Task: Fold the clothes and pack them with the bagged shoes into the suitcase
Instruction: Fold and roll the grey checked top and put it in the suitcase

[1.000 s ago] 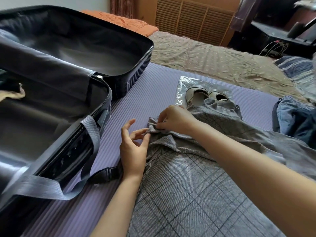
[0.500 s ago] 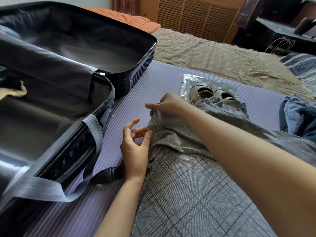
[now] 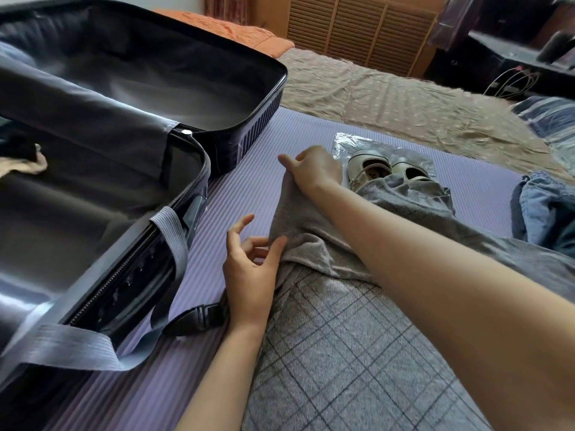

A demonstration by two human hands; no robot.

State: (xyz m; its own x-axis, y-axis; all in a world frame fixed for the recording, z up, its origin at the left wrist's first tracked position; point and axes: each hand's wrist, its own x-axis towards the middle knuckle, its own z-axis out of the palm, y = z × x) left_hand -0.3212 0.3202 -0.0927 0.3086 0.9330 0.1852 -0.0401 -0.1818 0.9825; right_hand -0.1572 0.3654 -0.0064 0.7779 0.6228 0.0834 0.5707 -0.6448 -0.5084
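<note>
A grey checked garment [image 3: 342, 346] lies spread on the purple mat [image 3: 249, 188]. My right hand [image 3: 314, 169] grips its far corner, stretched out toward the suitcase. My left hand [image 3: 252, 265] pinches the garment's left edge between thumb and fingers, lower down. Beige shoes in a clear plastic bag [image 3: 382, 169] lie just beyond the garment, partly covered by it. The open black suitcase [image 3: 193, 169] sits at the left, with a beige item [image 3: 28, 163] in its near half.
Grey suitcase straps [image 3: 168, 241] and a black buckle [image 3: 199, 315] hang over the mat beside my left wrist. Blue denim clothes [image 3: 544, 209] lie at the right. A beige bedspread [image 3: 389, 101] and an orange pillow [image 3: 236, 29] lie beyond the mat.
My right hand has pulled the garment's corner away from me, stretching the fabric flat. My left hand has stayed at the left edge.
</note>
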